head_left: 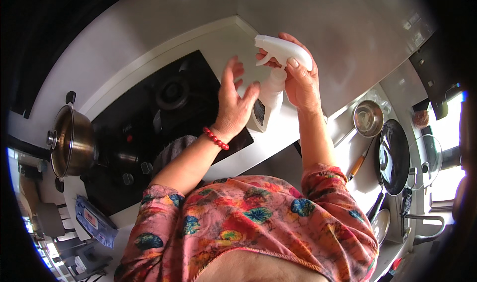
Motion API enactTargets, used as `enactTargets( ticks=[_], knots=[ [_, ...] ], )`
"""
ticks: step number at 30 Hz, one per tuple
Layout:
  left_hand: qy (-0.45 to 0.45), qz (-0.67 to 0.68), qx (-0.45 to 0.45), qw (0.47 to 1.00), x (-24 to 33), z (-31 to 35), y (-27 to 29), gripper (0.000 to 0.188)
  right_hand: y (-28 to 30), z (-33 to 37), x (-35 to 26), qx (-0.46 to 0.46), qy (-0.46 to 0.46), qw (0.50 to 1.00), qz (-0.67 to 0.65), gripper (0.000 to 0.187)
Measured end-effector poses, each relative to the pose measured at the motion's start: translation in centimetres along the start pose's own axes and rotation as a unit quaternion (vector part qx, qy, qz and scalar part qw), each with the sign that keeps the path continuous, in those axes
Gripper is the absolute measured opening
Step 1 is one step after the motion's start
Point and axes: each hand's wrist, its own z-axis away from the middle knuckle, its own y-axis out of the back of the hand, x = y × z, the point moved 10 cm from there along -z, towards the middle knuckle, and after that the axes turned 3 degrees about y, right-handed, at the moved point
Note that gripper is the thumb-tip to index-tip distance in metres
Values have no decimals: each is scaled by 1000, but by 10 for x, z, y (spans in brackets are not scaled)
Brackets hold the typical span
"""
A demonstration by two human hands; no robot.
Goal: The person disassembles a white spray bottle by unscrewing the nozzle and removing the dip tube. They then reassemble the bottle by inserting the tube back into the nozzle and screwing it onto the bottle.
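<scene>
My right hand (300, 78) grips the white trigger head (285, 51) of a spray bottle, fingers behind it and thumb on its near side. Just below it stands the white bottle (271, 96), with a dark patch on its side, on the light counter right of the cooktop. Whether the head is seated on the neck or lifted off, I cannot tell. My left hand (233, 101), with a red bead bracelet at the wrist, is open beside the bottle, fingers apart and holding nothing. Under my left forearm lies a grey cloth (174, 150), partly hidden.
A black gas cooktop (114, 128) fills the left of the counter. A lidded steel pot (74, 143) stands at its left, near a blue packet (94, 220). Along the right are a steel pan (367, 118), a black frying pan (392, 158) and a glass lid (430, 158).
</scene>
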Motion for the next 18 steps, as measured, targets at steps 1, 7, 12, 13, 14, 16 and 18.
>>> enactTargets(
  ticks=[1,7,12,13,14,16,18],
  knots=[
    [-22,16,10,1000,10,-5,4,66,-1,-2,-3,-3,3,1000,3,62],
    [-363,-405,-54,837,141,-18,-32,55,-4,-6,-7,-33,-27,999,-29,53],
    [-323,-408,-261,813,130,-50,-71,40,9,-4,4,13,-62,998,30,55],
    [-305,-405,-278,816,128,-54,-74,40,12,-3,6,13,-69,997,39,56],
    [-286,-402,-297,818,124,-57,-77,39,12,-1,7,-8,-73,997,23,54],
    [-267,-381,-314,828,120,-61,-79,35,8,3,-1,-8,-30,999,-14,56],
    [-224,-385,-323,835,116,-65,-79,34,12,10,0,-13,-22,999,-31,58]
  ],
)
